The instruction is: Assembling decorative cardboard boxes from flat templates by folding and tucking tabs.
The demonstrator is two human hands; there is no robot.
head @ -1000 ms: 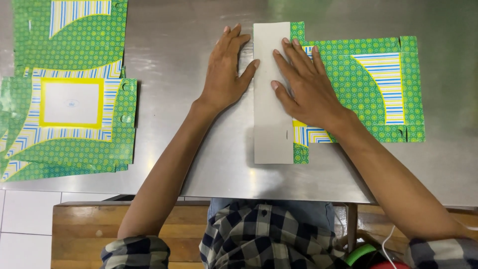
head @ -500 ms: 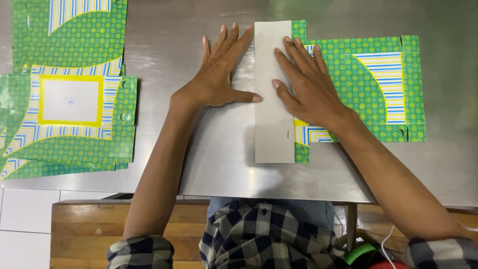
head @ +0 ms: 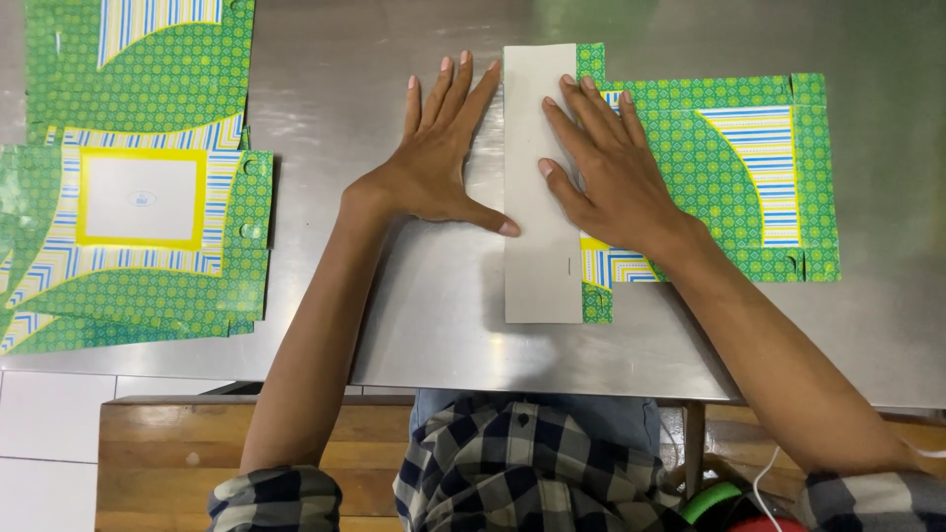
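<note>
On the steel table (head: 414, 325), a green stack (head: 138, 197) is seen well to the left. The green sheet (head: 729, 177) is pinned flat, its grey flap (head: 537, 266) folded over. The right hand (head: 611, 177) is kept spread on the flap; the left hand (head: 439, 158), flat and open, has been slid leftward, thumb touching the flap's edge.

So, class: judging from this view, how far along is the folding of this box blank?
Done: one grey flap is folded over the green patterned box blank. In hand: the right hand presses it flat while the left hand rests beside it on the steel table. Left: the stack of flat blanks lies unfolded.
</note>
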